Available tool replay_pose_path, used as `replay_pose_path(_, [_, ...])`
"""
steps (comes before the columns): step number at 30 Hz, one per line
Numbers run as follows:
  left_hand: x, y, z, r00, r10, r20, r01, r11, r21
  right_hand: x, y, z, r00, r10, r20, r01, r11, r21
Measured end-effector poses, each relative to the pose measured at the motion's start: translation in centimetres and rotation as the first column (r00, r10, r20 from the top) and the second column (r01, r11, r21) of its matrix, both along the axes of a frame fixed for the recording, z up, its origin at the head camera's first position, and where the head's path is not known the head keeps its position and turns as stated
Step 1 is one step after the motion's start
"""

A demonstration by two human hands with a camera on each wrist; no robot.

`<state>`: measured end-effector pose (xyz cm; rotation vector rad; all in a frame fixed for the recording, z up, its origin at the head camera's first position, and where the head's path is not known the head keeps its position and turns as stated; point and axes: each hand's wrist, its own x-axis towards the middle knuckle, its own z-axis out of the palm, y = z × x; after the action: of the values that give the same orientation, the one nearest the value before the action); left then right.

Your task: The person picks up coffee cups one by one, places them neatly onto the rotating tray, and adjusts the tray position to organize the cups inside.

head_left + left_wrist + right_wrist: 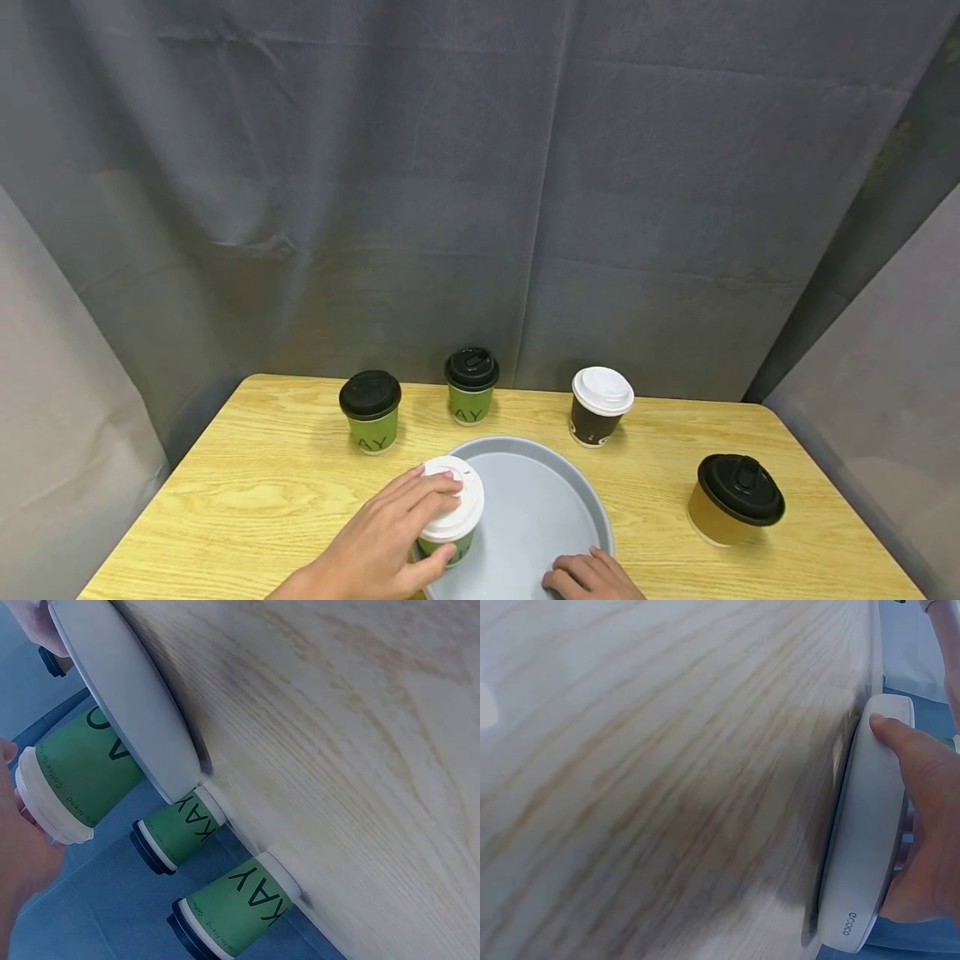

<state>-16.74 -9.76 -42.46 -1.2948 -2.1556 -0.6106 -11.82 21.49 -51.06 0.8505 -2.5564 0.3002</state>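
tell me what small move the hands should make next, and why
Probably settle the white-lidded green cup flat on the tray: the left hand holds it upright at the tray's left side, and the right hand grips the tray. Whether it already touches down is unclear, since the tray's wall hides its base in the left wrist view.

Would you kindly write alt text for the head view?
A left hand grips a white-lidded green cup at the left edge of a round gray tray, whose near-right rim the right hand holds. Four more lidded cups stand beyond and to the right on the table.
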Motion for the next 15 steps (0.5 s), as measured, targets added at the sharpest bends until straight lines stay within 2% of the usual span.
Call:
replay_pose_path(3, [0.02, -0.04, -0.02, 1.0, 0.006, 0.012, -0.006, 1.0, -0.001, 0.1, -0.01, 0.16, 1.0, -0.001, 0.03, 0.001, 1.0, 0.007])
replay_pose_path(10, [0.02, -0.01, -0.03, 1.0, 0.012, 0.015, -0.012, 1.0, -0.002, 0.09, -0.09, -0.05, 1.0, -0.004, -0.003, 0.004, 1.0, -0.002])
replay_pose_path(15, [-0.02, 0.02, 0.01, 1.0, 0.009, 0.01, -0.009, 1.0, 0.0, 0.21, -0.12, 0.1, 1.0, -0.013, 0.029, 0.012, 1.0, 0.01])
